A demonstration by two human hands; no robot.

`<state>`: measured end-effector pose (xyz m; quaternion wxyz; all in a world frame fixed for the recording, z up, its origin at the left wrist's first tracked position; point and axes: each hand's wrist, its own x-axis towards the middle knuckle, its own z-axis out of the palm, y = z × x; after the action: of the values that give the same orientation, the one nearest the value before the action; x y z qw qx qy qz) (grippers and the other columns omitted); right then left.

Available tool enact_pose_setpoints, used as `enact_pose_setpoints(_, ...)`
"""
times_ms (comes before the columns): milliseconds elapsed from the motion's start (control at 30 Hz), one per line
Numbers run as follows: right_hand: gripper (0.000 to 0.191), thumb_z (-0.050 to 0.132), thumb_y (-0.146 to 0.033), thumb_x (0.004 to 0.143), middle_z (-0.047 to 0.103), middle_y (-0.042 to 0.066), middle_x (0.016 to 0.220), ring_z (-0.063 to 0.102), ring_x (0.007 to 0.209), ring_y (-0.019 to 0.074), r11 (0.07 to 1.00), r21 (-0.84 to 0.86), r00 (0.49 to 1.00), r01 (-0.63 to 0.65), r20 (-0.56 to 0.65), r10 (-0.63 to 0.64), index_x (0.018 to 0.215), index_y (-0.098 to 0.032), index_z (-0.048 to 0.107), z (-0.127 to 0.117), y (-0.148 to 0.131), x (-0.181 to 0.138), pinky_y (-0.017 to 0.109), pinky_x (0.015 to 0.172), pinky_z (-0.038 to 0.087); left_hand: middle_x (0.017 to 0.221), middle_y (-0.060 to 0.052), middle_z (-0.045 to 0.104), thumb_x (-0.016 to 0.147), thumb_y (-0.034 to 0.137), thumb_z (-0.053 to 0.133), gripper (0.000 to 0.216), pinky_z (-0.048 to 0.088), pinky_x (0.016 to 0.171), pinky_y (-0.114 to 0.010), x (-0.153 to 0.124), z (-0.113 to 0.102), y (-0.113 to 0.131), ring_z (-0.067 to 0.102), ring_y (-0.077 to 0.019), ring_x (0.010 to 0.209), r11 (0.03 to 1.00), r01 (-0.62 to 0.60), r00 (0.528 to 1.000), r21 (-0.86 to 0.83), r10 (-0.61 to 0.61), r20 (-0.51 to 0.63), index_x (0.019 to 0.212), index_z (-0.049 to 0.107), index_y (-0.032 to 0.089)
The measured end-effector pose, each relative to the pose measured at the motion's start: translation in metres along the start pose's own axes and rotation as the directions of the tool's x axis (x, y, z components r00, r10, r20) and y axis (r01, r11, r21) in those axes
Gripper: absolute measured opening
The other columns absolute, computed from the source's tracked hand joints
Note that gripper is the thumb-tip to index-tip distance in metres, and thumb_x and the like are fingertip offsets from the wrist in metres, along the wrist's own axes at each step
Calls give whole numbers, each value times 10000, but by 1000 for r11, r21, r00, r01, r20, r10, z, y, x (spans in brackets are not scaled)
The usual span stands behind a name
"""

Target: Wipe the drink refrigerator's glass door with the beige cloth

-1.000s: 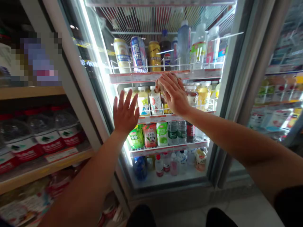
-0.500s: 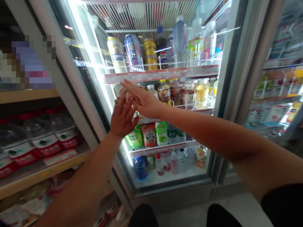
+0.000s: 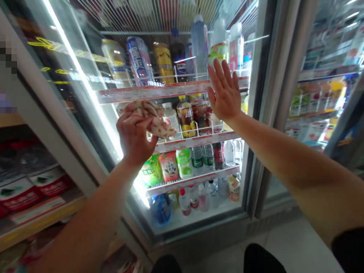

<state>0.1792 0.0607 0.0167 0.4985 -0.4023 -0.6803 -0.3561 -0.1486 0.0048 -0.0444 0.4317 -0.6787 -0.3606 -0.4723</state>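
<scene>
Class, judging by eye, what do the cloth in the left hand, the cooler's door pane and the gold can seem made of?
Cloth: probably soft fabric, matte and patterned; it bunches loosely.
Door pane: likely glass, smooth and glossy; it is see-through, with bright reflections.
Gold can: perhaps thin metal with a shiny printed finish, given its can shape and sheen.

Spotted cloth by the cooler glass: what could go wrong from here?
Left hand grips the spotted cloth bunched, a loose end sticking out past the fingers; it might slip free.
Right hand is bare and spread before the glass door; any contact, not clear here, could leave prints.
</scene>
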Motion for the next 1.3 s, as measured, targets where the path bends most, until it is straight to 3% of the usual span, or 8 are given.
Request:
enact_pose_setpoints(133, 603, 219, -358, 1052, 247, -44, 1715, 114, 1609, 239, 1000, -18, 1000, -7, 7, 7, 1653, -315, 226, -1, -5, -1, 579, 1315, 186, 1681, -26, 303, 1012, 346, 463, 381, 298, 1267, -576, 36, 6, 23, 274, -313, 1558, 996, -20, 1000, -92, 18, -22, 1340, 581, 192)
enact_pose_setpoints(267, 605, 211, -336, 1049, 246, -57, 1714, 117, 1608, 236, 1000, -9, 1000, -5, 2, 5, 1654, -326, 220, -3, -5, -1, 575, 1315, 200, 1730, 56, 184, 1029, 222, 435, 384, 284, 1294, -547, 34, 19, 47, 208, -277, 1589, 987, -137, 991, -85, 137, -2, 1371, 606, 263)
enact_pose_setpoints(467, 619, 225, -336, 1044, 287, -83, 1695, 137, 1604, 230, 1000, 26, 1000, -1, -11, 1, 1656, -396, 150, -3, -4, -2, 595, 1314, 204, 1753, -27, 3, 947, 358, 612, 652, 158, 1301, -645, 29, 32, 60, 38, -407, 1596, 953, -301, 950, -18, 301, 79, 1558, 422, 231)
enact_pose_setpoints(567, 617, 235, -347, 1045, 291, -87, 1694, 124, 1605, 228, 1000, 19, 1000, 2, -13, -2, 1655, -393, 156, -2, -4, -2, 595, 1314, 200, 1753, -25, 30, 972, 434, 599, 680, 118, 1299, -652, 55, 33, 56, 8, -399, 1599, 960, -281, 953, 5, 279, 115, 1587, 372, 252)
enact_pose_setpoints(700, 619, 245, -342, 1046, 313, -75, 1689, 143, 1602, 223, 1000, 10, 1000, 9, -30, -9, 1655, -400, 151, -1, -3, -2, 600, 1310, 205, 1739, 29, 149, 1041, 267, 454, 536, 97, 1319, -611, 74, 36, 58, 26, -298, 1614, 980, -184, 979, -75, 189, 69, 1572, 384, 287)
enact_pose_setpoints(933, 612, 246, -314, 1041, 286, -73, 1700, 139, 1603, 216, 999, 27, 999, 17, -36, -16, 1649, -371, 212, 0, -3, -2, 570, 1315, 205, 1698, 1, 300, 1065, 177, 281, 553, 188, 1328, -529, 92, 51, 54, 129, -196, 1607, 935, -343, 928, -87, 352, 122, 1608, 318, 273)
enact_pose_setpoints(1100, 609, 242, -319, 1042, 244, -81, 1710, 125, 1605, 241, 997, 73, 1000, -5, -17, 7, 1649, -362, 224, -1, -3, -3, 592, 1309, 209, 1730, 78, 147, 1099, 207, 208, 486, 83, 1342, -345, 168, 73, 23, 13, -34, 1579, 995, -93, 951, 34, 99, -294, 1569, 330, 230)
enact_pose_setpoints(1300, 601, 240, -292, 1040, 272, -53, 1704, 136, 1605, 211, 999, 28, 999, 15, -35, -14, 1639, -329, 278, 0, -3, -2, 540, 1325, 187, 1728, 110, 142, 1042, 229, 319, 556, 99, 1348, -470, 131, 76, 61, 16, -124, 1607, 968, -242, 967, -69, 246, 59, 1590, 351, 322)
